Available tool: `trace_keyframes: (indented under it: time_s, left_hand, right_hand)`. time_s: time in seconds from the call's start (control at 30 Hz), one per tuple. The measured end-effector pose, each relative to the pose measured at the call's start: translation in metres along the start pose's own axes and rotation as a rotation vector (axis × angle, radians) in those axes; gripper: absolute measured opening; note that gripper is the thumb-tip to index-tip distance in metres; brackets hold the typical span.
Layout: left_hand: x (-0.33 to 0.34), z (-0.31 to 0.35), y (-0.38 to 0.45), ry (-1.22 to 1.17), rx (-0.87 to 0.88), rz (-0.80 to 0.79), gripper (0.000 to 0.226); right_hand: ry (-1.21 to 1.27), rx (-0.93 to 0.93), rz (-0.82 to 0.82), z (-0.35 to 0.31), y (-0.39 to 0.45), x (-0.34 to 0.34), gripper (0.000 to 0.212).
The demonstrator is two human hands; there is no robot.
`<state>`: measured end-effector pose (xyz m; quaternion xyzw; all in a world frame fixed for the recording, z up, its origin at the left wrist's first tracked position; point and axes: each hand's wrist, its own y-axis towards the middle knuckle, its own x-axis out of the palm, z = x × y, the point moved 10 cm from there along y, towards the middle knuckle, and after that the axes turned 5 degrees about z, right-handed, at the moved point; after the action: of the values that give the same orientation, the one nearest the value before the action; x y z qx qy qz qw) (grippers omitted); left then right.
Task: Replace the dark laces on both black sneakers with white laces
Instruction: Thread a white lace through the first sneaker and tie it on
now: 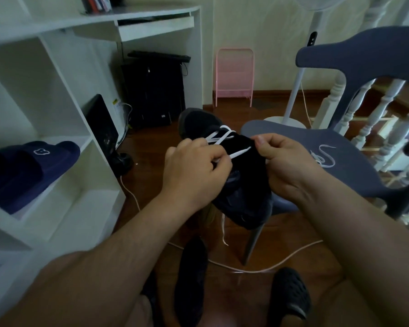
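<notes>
Dark wooden floor (151, 175) fills the middle of the frame. At centre, the left hand (194, 171) pinches a white lace (240, 153) with curled fingers, while the right hand (286, 159) grips the black sneaker (241, 192) from its right side. Just right, a second white lace (324, 156) lies on the grey chair (340, 147). Lower centre, another black sneaker (191, 279) lies on the floor. At left, navy slippers (28, 168) rest on a white shelf (57, 204).

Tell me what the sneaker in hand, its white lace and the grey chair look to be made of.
Sneaker: likely matte black fabric or mesh; no shine, weave unclear.
White lace: flat woven textile, seemingly, with a stiff tip.
Grey chair: probably moulded plastic; smooth, one-piece, faint sheen.
</notes>
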<state>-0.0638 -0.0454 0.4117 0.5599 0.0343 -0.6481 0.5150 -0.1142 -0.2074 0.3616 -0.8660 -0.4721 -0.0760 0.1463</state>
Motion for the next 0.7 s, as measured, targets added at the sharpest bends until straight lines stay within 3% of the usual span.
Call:
trace_keyframes:
  time_s: [0.13,0.27,0.37,0.47,0.57,0.7]
  left_hand:
    - [0.001,0.003,-0.001,-0.05,0.021,-0.057,0.032]
    - [-0.016,0.01,-0.008,-0.209,0.107,0.038,0.026]
    - [-0.015,0.01,-0.008,-0.104,0.126,0.035,0.019]
    - [-0.004,0.005,-0.008,0.018,0.101,-0.066,0.018]
    - [0.002,0.001,-0.008,0.105,0.049,-0.149,0.029]
    - [0.007,-0.005,-0.011,0.256,-0.028,-0.191,0.052]
  right_hand:
    - [-0.037,-0.029,0.028,-0.002,0.0,-0.003,0.021]
    - [-0.034,-0.003,0.108,-0.002,0.005,-0.014,0.022]
    - [0.036,0.106,0.079,0.004,0.004,-0.013,0.027]
    - [0.076,0.197,0.035,0.014,0.003,-0.008,0.027]
    - [0.143,0.281,-0.006,0.017,0.001,-0.002,0.023]
    - [0.17,0.348,-0.039,0.023,-0.005,0.006,0.038]
